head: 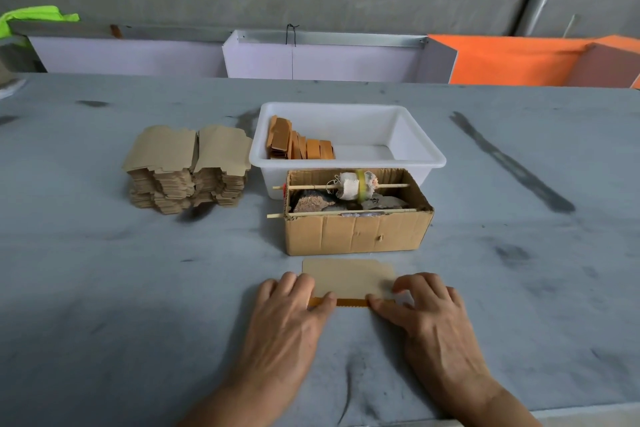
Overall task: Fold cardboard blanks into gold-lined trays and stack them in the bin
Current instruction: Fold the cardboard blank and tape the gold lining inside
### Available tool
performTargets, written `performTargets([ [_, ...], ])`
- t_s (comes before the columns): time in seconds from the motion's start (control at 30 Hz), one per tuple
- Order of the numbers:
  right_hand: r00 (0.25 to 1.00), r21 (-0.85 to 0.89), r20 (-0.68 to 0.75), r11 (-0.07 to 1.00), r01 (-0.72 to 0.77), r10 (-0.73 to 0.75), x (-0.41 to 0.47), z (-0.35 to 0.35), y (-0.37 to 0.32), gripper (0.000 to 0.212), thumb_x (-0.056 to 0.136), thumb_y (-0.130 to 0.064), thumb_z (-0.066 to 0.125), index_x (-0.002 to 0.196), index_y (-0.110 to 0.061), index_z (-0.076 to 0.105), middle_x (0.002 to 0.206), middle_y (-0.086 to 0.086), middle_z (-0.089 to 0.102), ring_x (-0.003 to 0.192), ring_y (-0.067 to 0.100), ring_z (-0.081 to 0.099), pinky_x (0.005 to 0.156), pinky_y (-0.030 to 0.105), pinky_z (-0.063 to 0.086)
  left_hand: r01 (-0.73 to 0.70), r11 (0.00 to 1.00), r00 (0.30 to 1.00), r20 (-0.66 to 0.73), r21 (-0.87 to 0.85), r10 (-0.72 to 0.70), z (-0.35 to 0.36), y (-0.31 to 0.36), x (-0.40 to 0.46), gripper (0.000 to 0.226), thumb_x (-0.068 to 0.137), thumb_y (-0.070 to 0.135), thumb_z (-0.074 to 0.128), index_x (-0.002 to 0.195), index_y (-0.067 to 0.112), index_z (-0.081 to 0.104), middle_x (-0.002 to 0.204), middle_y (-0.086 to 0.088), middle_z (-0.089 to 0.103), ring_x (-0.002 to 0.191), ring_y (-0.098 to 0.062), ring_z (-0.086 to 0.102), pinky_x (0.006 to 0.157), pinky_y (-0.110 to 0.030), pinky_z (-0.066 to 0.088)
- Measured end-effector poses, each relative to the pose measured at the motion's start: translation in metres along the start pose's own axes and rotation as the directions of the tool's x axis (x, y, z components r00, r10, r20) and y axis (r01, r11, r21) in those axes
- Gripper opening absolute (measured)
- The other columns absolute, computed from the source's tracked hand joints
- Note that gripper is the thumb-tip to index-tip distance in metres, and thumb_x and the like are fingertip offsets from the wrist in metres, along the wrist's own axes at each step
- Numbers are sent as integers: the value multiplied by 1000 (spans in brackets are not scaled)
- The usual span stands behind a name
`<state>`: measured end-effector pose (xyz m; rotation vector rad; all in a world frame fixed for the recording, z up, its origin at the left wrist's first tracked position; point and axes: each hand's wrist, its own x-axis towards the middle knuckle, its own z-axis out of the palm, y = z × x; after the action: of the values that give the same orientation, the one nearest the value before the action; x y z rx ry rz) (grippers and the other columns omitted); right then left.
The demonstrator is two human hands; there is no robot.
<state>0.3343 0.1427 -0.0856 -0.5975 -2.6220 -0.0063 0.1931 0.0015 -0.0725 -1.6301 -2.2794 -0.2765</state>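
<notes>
So there's a cardboard blank (349, 278) lying flat on the grey table (104, 288), right at the near edge of a brown cardboard box (356, 234), plain side up, with a thin strip of gold showing along its near edge. Left hand (294, 308) sits on the blank's left end, fingers curled down over it and the thumb tucked at the gold edge. Right hand (429, 305) does the same on the right end, fingertips bent onto the card and thumb along that near edge, so both are pinching the fold. The box behind has two sticks (341, 213) laid across its open top, one of them carrying a roll of white cloth (355, 185), and some stones inside. Touching the far side of the box is a white plastic bin (429, 152) with a row of folded gold-lined trays (299, 144) leaning in its left half. Left of the bin, just beside it, is a tall stack of unfolded blanks (188, 170).
</notes>
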Motion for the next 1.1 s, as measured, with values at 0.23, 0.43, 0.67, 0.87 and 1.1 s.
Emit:
performTargets([
  [0.23,994,34,11,994,-105,105,-2,0,-7,47,48,0,85,87,-25,77,86,7,67,81,31,64,61,37,47,133,990,991,16,49,-134,-3,-12,-17,51,63,12,30,81,17,77,71,-7,63,61,-28,62,63,-36,27],
  [0.43,981,127,64,974,-189,182,5,-3,-7,29,59,2,77,75,-22,76,80,0,67,75,27,61,58,38,48,331,934,944,66,-138,-325,3,-6,10,25,70,-2,50,73,13,70,78,-4,60,75,-27,60,67,-39,47],
  [0.67,947,221,136,923,-315,291,37,5,-1,18,90,-17,52,82,-8,66,92,4,55,84,24,55,71,37,46,486,860,870,180,-155,-459,23,-13,40,43,86,48,57,119,22,54,115,1,53,110,-19,50,91,-29,37],
  [0.87,923,148,256,932,-332,289,42,9,-4,23,91,-28,52,110,-18,59,111,1,51,102,21,49,84,31,44,449,828,894,153,-337,-422,25,-16,29,30,80,41,67,106,26,60,106,6,59,104,-13,55,90,-28,39],
  [1.1,890,147,433,963,-224,141,53,0,0,38,90,-27,56,127,-28,52,125,-2,48,115,21,41,95,35,40,424,809,906,195,-407,-376,19,-19,24,37,76,35,72,108,23,59,110,5,52,108,-14,50,91,-25,37],
])
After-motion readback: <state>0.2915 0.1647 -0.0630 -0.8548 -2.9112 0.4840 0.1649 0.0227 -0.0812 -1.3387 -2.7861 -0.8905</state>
